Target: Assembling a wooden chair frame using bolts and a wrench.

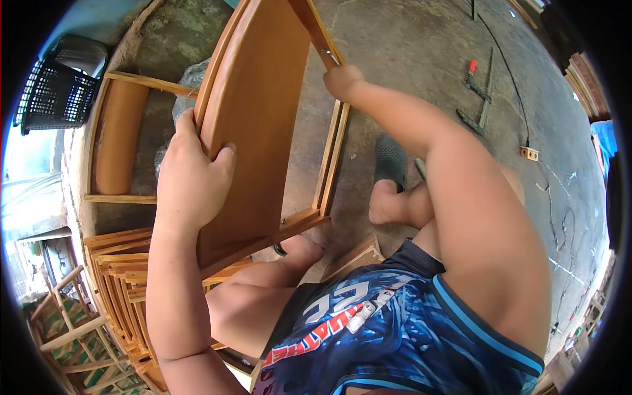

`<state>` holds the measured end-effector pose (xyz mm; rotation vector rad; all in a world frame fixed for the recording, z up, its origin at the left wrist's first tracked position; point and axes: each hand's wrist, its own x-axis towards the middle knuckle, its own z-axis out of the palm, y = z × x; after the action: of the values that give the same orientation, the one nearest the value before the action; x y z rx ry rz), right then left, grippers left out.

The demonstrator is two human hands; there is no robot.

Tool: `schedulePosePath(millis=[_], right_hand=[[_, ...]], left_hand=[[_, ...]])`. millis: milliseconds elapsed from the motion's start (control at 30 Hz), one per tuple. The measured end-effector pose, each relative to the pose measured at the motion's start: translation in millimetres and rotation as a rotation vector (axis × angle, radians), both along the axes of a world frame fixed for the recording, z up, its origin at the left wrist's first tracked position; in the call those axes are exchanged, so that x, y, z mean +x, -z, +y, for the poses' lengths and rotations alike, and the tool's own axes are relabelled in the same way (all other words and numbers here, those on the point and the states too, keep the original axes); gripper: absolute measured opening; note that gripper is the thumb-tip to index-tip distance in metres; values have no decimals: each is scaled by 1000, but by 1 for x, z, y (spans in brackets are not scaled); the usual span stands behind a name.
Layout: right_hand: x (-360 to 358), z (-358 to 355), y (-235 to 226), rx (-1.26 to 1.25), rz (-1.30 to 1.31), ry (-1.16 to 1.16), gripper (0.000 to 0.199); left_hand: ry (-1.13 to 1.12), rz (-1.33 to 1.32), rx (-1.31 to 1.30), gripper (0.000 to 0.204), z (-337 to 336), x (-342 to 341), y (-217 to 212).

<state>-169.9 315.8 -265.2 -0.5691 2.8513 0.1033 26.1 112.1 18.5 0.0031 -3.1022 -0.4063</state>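
A varnished wooden frame with a broad brown panel stands tilted in front of me; it looks like part of a folding chair. My left hand grips the panel's left edge, thumb on its face and fingers hidden behind. My right hand is closed round the frame's far right rail, close to a small metal fitting. The frame's lower crossbar rests low, above or against my left leg; I cannot tell if it touches.
Several similar wooden frames are stacked at left, below another frame with a curved panel. A black basket sits far left. On the concrete floor at right lie a red-handled bar clamp and a corded power outlet.
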Motion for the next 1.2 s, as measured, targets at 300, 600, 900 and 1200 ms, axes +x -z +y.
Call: schedulePosePath(millis=[300,600,900,1200], right_hand=[[-22,-15,20,-1722,-125,938,22],[-31,-11,1,-2150,-358,1099,21],[-28,-34,-7,-2047,-247,1284,27],[-27,-40,-16,-1937,-176,1493,32]], left_hand=[[-13,-7,-14,60,2,3,-1],[-5,-20,-16,60,4,5,-2],[-12,-8,-39,61,7,7,-2],[-12,-5,-60,63,7,7,-1]])
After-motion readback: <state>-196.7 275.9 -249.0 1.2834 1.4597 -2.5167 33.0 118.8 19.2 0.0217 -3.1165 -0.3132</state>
